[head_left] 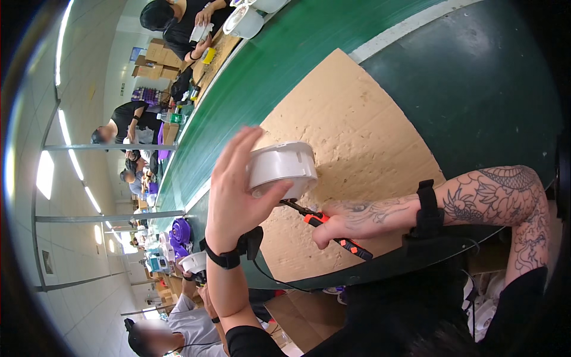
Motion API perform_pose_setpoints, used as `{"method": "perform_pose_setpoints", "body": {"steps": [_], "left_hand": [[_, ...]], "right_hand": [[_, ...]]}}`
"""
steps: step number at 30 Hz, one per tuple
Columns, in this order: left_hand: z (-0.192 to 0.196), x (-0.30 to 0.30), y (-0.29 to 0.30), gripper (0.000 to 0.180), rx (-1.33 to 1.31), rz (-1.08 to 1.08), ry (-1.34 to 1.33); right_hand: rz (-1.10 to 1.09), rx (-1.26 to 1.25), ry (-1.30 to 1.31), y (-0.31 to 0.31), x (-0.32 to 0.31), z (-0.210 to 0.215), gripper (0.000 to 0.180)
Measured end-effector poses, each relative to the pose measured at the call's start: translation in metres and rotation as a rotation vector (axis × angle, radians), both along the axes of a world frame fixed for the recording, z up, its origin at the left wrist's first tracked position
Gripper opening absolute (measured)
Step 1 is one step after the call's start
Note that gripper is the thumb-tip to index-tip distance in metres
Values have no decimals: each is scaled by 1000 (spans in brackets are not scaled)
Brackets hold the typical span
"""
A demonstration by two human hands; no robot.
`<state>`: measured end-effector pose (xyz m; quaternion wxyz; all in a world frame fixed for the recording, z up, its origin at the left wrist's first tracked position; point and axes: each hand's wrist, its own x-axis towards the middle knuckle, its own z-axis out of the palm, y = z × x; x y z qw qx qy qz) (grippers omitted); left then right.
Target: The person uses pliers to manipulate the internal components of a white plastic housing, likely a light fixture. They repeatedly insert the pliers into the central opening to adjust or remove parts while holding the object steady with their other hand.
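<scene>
A white, rounded plastic housing point(282, 163) is held up above a sheet of cardboard point(363, 125). My left hand point(234, 196) grips it from the left, thumb along its lower side and fingers up its far side. In my right hand point(351, 221) is an orange-and-black screwdriver point(355, 249), its handle sticking out below the palm. The dark shank slants up to the left, and its tip reaches the housing's lower edge. Whether the tip touches a screw is hidden.
The cardboard lies on a dark green table point(464, 83). Beyond it runs a green conveyor belt point(279, 65). Co-workers sit along the far side, one handling a white part near white tubs point(244, 22). Purple parts point(179, 232) stand at left, near another person point(190, 324).
</scene>
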<state>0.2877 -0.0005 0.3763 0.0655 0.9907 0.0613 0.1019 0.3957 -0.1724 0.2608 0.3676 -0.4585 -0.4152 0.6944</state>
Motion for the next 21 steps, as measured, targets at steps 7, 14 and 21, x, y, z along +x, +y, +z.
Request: {"method": "perform_pose_setpoints", "body": {"steps": [7,14,21], "left_hand": [[-22,-23,-6,54,49,298,-45],[-48,-59,-17,43,60,460,-270],[-90,-94,-30,49,-25,619,-637]], "right_hand": [[59,-43,46,-3,9,3,45],[57,4,61,5,-5,-13,46],[113,-64,25,7,-1,-7,43]]}}
